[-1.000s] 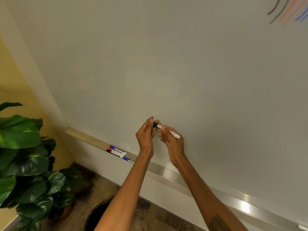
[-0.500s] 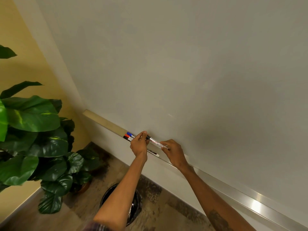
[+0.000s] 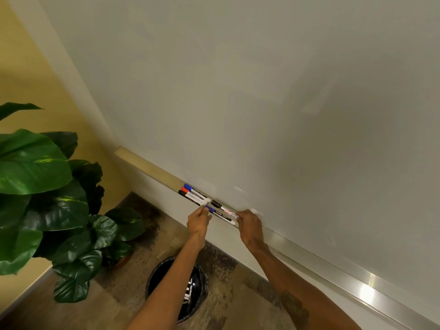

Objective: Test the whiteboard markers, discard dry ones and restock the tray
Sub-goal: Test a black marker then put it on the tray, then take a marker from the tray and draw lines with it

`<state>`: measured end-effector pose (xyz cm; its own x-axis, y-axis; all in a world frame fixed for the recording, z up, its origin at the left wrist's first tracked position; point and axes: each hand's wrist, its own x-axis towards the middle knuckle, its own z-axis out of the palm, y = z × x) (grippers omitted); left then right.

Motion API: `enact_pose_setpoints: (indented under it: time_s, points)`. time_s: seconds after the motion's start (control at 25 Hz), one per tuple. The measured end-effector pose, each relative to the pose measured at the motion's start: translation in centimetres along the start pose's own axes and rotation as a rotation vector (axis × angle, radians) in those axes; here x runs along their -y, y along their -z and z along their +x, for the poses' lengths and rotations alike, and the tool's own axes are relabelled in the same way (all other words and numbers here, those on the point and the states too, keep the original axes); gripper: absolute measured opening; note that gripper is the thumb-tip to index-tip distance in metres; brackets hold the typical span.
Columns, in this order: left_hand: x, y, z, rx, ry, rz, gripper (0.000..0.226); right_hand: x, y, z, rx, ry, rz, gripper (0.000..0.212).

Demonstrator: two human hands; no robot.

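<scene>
Head view: both hands at the tray (image 3: 309,252), left hand (image 3: 198,220) pinching a blue marker's (image 3: 220,214) cap end, right hand (image 3: 248,226) closed on a black-capped marker (image 3: 221,206). Three markers (image 3: 194,196) already lying there, discards in the bin (image 3: 190,289); restocking seemingly near done.

Marker labels (image 3: 223,214) too small to read — bin contents (image 3: 188,291) indistinct

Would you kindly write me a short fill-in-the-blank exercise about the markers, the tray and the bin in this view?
1. The markers lie on the ledge along the bottom edge of the ____.
2. On the floor below the left hand stands a round black ____.
3. The capped marker nearest the right hand has a ____ cap.
4. Left of the bin stands a potted ____ with large green leaves.

Missing words: whiteboard; bin; black; plant
</scene>
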<state>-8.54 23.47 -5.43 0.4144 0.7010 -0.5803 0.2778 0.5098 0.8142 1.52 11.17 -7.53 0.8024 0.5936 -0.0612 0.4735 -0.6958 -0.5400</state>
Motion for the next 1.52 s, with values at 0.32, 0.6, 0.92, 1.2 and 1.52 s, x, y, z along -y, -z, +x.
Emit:
enact_pose_setpoints:
  time_s: [0.32, 0.6, 0.92, 1.2, 1.52]
  points:
    - [3.0, 1.1, 0.0, 0.080, 0.128, 0.150, 0.039, 0.5, -2.8, 2.1, 0.061, -0.037, -0.175, 0.020]
    - [4.0, 1.4, 0.4, 0.108, 0.136, 0.188, 0.037, 0.6, -4.3, 2.8, 0.090, 0.009, -0.178, 0.025]
    - [3.6, -1.0, -2.3, 0.123, 0.047, 0.201, 0.034, -0.7, -1.9, -0.5, 0.022, 0.028, -0.126, 0.035]
    - [4.4, -7.2, -7.7, 0.198, -0.042, 0.272, 0.033, -5.5, 3.3, -5.6, -0.064, -0.019, -0.114, 0.032]
    - [10.0, -17.0, -17.2, 0.360, -0.055, 0.370, 0.027, -16.4, 12.9, -14.5, -0.234, -0.185, 0.019, 0.033]
